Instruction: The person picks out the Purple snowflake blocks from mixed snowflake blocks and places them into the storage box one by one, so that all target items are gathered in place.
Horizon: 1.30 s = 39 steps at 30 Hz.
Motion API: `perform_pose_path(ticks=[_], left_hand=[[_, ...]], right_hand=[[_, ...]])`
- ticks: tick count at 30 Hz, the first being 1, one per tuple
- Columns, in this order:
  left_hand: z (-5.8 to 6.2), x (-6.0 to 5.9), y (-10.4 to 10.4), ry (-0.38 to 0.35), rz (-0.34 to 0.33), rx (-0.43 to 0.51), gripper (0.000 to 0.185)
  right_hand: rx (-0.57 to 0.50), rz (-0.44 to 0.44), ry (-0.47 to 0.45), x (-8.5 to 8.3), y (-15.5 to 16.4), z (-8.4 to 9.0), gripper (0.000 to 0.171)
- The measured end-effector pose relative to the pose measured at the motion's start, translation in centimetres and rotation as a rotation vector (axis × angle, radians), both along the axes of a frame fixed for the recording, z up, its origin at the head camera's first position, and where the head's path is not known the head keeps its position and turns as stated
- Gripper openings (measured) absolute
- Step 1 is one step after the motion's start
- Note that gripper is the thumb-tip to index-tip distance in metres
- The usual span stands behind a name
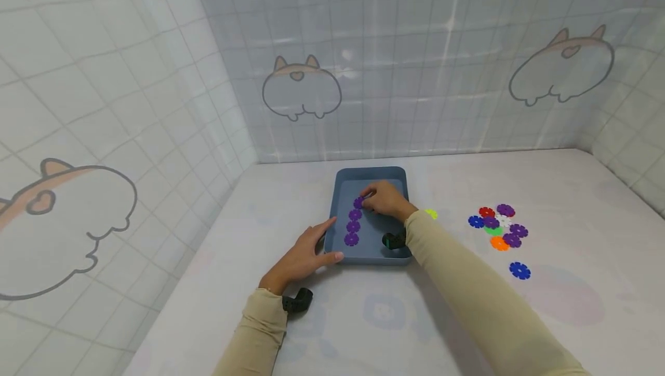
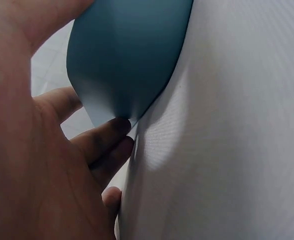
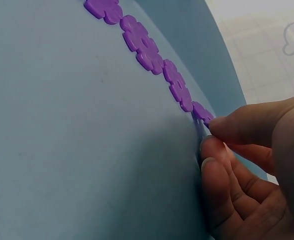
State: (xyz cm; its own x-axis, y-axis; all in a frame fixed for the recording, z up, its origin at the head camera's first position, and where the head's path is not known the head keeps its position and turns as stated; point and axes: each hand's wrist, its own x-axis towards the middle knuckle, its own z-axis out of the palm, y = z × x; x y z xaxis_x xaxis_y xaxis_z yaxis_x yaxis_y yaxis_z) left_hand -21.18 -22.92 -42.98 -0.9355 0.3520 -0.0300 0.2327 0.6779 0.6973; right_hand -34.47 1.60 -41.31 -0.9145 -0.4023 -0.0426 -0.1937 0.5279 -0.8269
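Observation:
A blue-grey tray [image 1: 381,260] holds a column of purple snowflake discs [image 1: 352,226] along its left side. My right hand [image 1: 385,199] reaches into the tray and pinches the farthest purple snowflake disc [image 3: 201,113] by its edge between thumb and fingers. That disc lines up end to end with the others in the right wrist view. At the near left corner of the tray, my left hand [image 1: 303,256] holds the wall, thumb at the front and fingers along the left side. Its fingertips [image 2: 119,126] press the tray's outer wall in the left wrist view.
Right of the tray lies a loose cluster of snowflake discs in several colours, including an orange disc [image 1: 500,243]. A blue disc [image 1: 520,270] lies nearer, and a yellow disc [image 1: 431,213] shows beside the right sleeve. Tiled-pattern walls [image 1: 395,58] enclose the white table [image 1: 384,318].

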Motion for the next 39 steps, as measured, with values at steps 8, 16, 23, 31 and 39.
perform_pose_path(ticks=[8,16,23,31,39], left_hand=[[0.1,0.1,0.4,-0.001,-0.008,-0.004,0.086],[-0.1,-0.1,0.3,0.007,-0.008,0.003,0.086],[-0.3,-0.2,0.3,0.007,-0.016,-0.004,0.087],[-0.3,-0.3,0.8,-0.003,-0.023,-0.008,0.087],[0.0,-0.3,0.8,-0.007,-0.021,0.006,0.086]], right_hand=[[0.003,0.008,0.007,0.0,0.4,-0.1,0.031],[0.027,0.006,0.022,-0.1,0.2,0.0,0.031],[0.036,-0.002,0.012,-0.2,0.4,-0.2,0.031],[0.037,0.000,0.007,0.0,1.0,-0.3,0.032],[-0.019,-0.005,-0.036,0.1,1.3,0.2,0.034]])
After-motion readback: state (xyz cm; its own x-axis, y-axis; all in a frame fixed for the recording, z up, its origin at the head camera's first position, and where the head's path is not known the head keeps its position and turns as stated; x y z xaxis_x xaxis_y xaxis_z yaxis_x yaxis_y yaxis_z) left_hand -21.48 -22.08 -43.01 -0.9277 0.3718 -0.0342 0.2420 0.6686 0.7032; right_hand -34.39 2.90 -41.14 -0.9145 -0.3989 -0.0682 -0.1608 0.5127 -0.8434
